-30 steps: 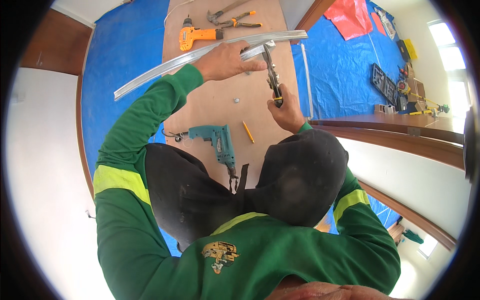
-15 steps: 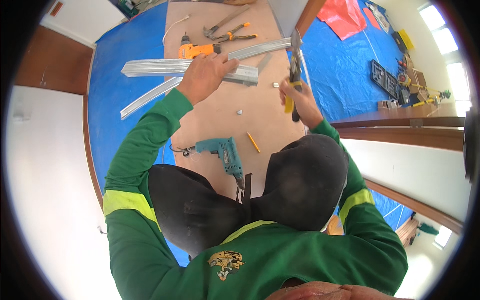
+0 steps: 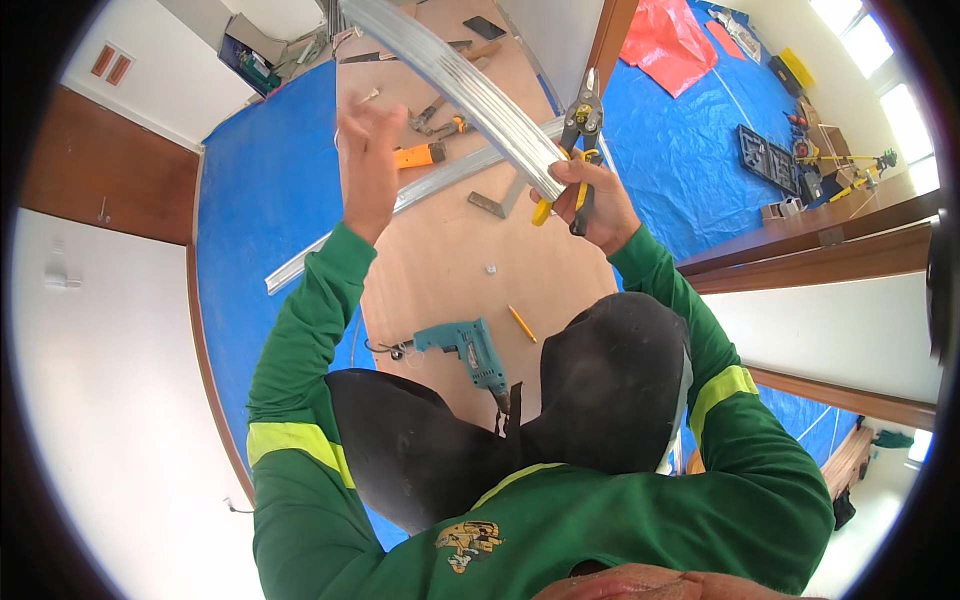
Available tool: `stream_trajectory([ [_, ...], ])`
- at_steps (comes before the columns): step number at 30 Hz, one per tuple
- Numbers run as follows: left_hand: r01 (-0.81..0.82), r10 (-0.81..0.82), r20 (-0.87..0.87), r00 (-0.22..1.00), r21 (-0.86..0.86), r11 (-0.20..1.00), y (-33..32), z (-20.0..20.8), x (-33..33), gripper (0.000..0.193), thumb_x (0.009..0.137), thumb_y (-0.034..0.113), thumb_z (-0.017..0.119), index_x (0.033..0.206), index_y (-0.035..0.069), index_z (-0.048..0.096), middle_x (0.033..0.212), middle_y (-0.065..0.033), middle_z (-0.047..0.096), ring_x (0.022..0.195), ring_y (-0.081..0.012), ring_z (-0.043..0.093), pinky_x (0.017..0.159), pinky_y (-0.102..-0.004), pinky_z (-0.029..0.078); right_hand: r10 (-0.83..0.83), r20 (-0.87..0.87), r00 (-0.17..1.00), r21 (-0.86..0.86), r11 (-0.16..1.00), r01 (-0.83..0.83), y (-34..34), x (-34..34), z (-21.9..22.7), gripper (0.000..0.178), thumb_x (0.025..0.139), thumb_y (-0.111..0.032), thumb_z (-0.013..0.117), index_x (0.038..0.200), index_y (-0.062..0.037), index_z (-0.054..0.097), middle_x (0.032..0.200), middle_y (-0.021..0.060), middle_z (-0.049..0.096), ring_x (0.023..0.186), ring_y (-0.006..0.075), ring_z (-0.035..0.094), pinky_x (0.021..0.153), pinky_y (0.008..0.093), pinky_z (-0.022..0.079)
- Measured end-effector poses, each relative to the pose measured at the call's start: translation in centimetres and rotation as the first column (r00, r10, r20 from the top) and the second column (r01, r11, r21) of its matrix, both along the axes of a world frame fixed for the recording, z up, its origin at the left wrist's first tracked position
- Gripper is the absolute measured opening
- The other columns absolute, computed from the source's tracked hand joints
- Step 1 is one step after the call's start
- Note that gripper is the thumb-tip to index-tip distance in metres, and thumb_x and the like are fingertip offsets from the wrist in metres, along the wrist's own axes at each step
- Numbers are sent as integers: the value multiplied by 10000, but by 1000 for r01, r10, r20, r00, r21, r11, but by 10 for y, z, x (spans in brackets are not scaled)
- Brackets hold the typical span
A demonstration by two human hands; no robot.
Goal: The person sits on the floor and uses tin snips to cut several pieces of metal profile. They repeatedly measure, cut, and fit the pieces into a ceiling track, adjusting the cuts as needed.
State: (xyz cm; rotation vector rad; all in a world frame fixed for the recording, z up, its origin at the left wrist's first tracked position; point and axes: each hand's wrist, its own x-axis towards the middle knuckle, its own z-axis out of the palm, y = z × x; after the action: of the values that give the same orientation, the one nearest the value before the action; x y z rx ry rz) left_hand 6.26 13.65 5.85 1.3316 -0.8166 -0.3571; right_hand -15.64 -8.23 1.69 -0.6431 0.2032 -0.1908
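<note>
My right hand (image 3: 600,205) grips a pair of tin snips (image 3: 583,120) with yellow and black handles, blades pointing away from me. The same hand pinches the near end of a ribbed metal channel (image 3: 465,85), which slants up to the far left. My left hand (image 3: 370,165) is raised left of the channel, fingers apart and slightly blurred, apart from the metal. Beneath lies a second metal channel (image 3: 430,187) across the board. An orange drill (image 3: 418,156) is partly hidden behind my left hand. A metal square (image 3: 497,203) rests near the snips.
On the brown board (image 3: 440,275) lie a teal corded drill (image 3: 470,352), a pencil (image 3: 521,324), a small metal offcut (image 3: 490,269), pliers (image 3: 455,126) and a dark phone-like slab (image 3: 484,27). Blue sheeting (image 3: 250,190) covers the floor. A wooden door frame (image 3: 612,45) stands at right.
My left hand has let go of the metal channel and moved left. The channel has swung to a steep slant, its near end now in my right hand beside the snips.
</note>
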Motion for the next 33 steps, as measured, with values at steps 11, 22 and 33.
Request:
stream_trajectory([
  [11,-148,-63,-742,668,-216,965,-36,-37,4,638,1130,577,618,1494,64,507,889,-29,584,809,-203,625,859,-446,620,117,-430,895,-599,705,-380,23,-16,-36,384,1035,-272,769,1302,-33,633,1114,75,694,1036,192,704,946,363,570],
  [22,-221,70,-643,763,-158,962,-13,-20,24,1127,1013,947,342,1657,27,436,887,-41,567,773,-185,580,774,-409,564,326,-537,778,-752,234,-617,42,-37,-31,504,977,-257,770,1419,-62,627,1118,73,655,1048,210,639,990,392,519],
  [33,-160,20,-634,773,-165,973,-21,-25,6,1121,1008,954,340,1635,31,453,885,-54,575,777,-188,596,747,-428,575,339,-577,743,-749,142,-647,46,-36,-24,624,963,-327,777,1488,-41,600,1141,98,652,1106,238,622,1020,408,505],
])
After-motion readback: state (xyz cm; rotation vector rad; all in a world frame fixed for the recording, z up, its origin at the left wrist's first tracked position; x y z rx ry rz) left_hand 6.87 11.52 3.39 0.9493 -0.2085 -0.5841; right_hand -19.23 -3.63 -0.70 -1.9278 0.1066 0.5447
